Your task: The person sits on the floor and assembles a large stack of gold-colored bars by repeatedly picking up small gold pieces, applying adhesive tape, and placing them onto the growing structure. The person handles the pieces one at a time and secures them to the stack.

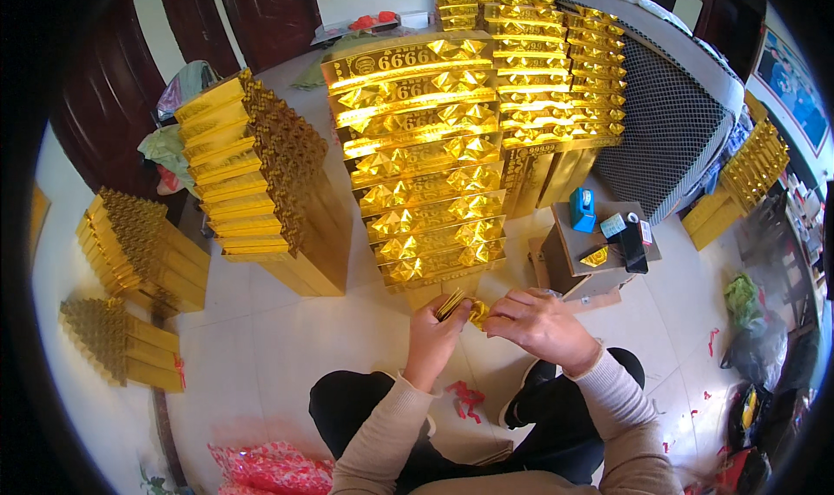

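Observation:
My left hand (438,332) grips a small stack of gold foil paper pieces (451,304) between thumb and fingers. Just right of it, a crumpled gold foil piece (479,314) lies between both hands, and the fingertips of my right hand (537,322) pinch its right side. Beyond the hands stands a tall tiered stack of gold paper (443,215) with folded foil ingots on its steps. At the right, a folded gold piece (594,256) rests on a small brown stand (573,234), near a blue tape dispenser (582,209) and a black smartphone (632,248).
More gold paper stacks stand at the left (287,234), the far left (163,254) and behind (560,91). A mattress (658,117) leans at the back right. Red ribbon scraps (466,400) lie on the floor between my feet; a red-patterned plastic bag (273,469) is at the lower left.

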`<state>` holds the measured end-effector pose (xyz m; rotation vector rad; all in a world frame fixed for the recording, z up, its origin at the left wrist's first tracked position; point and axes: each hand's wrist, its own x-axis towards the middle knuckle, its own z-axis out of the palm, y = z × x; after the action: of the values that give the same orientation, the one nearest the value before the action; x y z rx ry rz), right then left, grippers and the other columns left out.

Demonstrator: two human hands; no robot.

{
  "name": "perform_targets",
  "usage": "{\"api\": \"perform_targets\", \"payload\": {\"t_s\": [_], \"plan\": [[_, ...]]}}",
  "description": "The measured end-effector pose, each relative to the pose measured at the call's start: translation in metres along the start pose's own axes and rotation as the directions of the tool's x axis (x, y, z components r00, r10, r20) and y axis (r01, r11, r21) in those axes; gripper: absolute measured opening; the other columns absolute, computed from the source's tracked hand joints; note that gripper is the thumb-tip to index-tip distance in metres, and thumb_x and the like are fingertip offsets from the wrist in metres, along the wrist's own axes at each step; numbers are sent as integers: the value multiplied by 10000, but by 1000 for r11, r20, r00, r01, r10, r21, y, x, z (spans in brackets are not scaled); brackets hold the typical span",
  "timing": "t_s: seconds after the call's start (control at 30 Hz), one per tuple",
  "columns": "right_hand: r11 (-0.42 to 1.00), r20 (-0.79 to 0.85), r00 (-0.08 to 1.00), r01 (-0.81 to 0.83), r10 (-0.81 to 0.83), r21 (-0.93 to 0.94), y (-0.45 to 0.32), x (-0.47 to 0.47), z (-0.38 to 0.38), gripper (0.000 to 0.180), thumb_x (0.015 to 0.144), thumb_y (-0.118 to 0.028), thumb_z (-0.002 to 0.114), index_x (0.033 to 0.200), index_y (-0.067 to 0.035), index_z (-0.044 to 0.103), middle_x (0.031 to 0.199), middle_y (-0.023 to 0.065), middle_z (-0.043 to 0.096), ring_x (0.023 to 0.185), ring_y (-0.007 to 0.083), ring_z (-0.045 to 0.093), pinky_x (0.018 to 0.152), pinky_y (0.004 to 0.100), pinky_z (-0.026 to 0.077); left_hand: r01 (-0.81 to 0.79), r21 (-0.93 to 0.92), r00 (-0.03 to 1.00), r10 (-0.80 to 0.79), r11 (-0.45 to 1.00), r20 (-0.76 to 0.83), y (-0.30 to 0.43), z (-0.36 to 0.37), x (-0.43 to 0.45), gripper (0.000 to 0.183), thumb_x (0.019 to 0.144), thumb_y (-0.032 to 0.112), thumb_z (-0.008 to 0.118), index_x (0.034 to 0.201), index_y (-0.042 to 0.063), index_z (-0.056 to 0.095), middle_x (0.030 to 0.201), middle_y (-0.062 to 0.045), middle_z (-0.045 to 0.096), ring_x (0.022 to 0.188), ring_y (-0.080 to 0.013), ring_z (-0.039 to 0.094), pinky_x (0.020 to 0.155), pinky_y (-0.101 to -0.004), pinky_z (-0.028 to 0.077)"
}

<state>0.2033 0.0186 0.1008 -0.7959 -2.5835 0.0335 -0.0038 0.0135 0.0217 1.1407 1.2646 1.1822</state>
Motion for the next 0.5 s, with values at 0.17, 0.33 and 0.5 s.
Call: {"api": "perform_targets", "payload": {"t_s": [0.17, 0.33, 0.5], "plan": [[1000, -6, 1000, 25, -25, -7, 5, 1, 7, 173, 782, -112, 714, 953, -119, 694, 955, -6, 660, 923, 194, 666, 746, 326, 560, 1, 44, 999, 1, 999, -50, 11, 3, -5, 237, 983, 198, 722, 890, -20, 722, 662, 52, 538, 637, -47, 441, 564, -287, 376], [1000, 7, 1000, 13, -13, -5, 12, -3, 9, 160, 793, -126, 733, 949, -113, 698, 962, 1, 664, 916, 200, 664, 751, 330, 561, 43, 16, 998, -42, 999, -43, 5, 5, -2, 196, 979, 167, 708, 906, -13, 733, 689, 50, 574, 643, -42, 456, 565, -281, 379], [922, -56, 994, -65, 93, 381, 29, -4, 13, 194, 884, -203, 789, 1010, -75, 715, 997, 53, 676, 926, 239, 669, 761, 338, 553, 13, -91, 998, -18, 996, -58, 2, 8, -2, 177, 985, 164, 703, 920, 4, 744, 720, 61, 583, 630, -31, 448, 554, -256, 357]]}}
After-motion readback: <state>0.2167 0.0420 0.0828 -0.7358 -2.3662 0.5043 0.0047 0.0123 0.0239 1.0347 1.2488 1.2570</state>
